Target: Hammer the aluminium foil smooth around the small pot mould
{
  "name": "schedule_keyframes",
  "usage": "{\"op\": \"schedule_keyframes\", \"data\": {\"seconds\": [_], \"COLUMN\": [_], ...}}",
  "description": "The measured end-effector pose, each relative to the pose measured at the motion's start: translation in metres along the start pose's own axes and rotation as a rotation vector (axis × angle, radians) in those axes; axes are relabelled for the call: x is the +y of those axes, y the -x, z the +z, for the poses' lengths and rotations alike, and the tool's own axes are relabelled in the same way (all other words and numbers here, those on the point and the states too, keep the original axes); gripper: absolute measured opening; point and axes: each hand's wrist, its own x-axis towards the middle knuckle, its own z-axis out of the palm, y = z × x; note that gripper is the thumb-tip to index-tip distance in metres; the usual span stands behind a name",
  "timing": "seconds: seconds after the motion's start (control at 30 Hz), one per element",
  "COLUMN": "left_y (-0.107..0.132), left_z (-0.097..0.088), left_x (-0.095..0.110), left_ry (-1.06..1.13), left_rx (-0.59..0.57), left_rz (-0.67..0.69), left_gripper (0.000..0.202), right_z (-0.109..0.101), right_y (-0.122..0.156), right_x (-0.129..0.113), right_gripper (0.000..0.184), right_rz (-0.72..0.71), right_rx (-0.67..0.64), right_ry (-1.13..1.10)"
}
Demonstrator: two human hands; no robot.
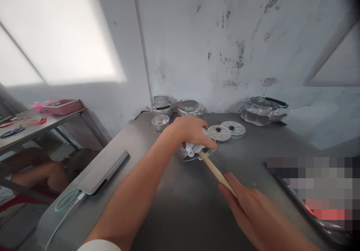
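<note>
My left hand (191,131) reaches across the table and is closed over a small shiny metal pot (194,154), thumb along its near side. A metal lug and dark openings show below the fingers, but most of the pot is hidden. In my right hand (242,202) is a wooden stick (212,166), held at its near end. Its far end meets the pot beneath my left thumb; whether a tool head sits there I cannot tell. Just beyond lie two round metal lids (219,134) with black knobs. A small perforated metal cup (160,122) stands left of my left hand.
Stacked metal strainers (161,106) and a metal kettle (189,107) stand by the wall. Another kettle (257,110) with a black handle is at the back right. A silver power bank (104,172) with cables lies left. A pink basket (63,107) sits on another table; a person's legs show below.
</note>
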Motion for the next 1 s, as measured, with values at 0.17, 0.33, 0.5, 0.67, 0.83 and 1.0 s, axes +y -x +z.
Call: {"op": "schedule_keyframes", "data": {"seconds": [0.17,0.33,0.5,0.67,0.83,1.0], "left_y": [0.000,-0.002,-0.001,-0.001,-0.001,-0.001], "left_z": [-0.001,0.001,0.001,0.000,0.001,0.002], "left_x": [-0.001,-0.004,-0.003,-0.003,-0.003,-0.003], "left_ry": [0.010,-0.009,0.015,-0.006,0.006,0.016], "left_rx": [-0.009,-0.010,-0.003,-0.005,0.003,0.012], "left_rz": [0.015,0.021,0.006,0.028,0.024,0.016], "left_gripper": [0.081,0.082,0.082,0.082,0.082,0.082], "right_z": [0.008,0.004,-0.001,0.006,0.005,0.005], "right_y": [-0.001,-0.001,-0.001,-0.002,-0.002,-0.002], "right_x": [0.007,0.004,0.000,0.006,0.006,0.004], "right_gripper": [0.026,0.026,0.029,0.028,0.031,0.029], "right_rz": [0.036,0.003,-0.013,0.055,0.007,0.037], "right_rx": [-0.023,0.004,0.033,-0.061,-0.023,-0.029], "right_ry": [0.024,0.006,-0.007,0.014,-0.012,0.042]}}
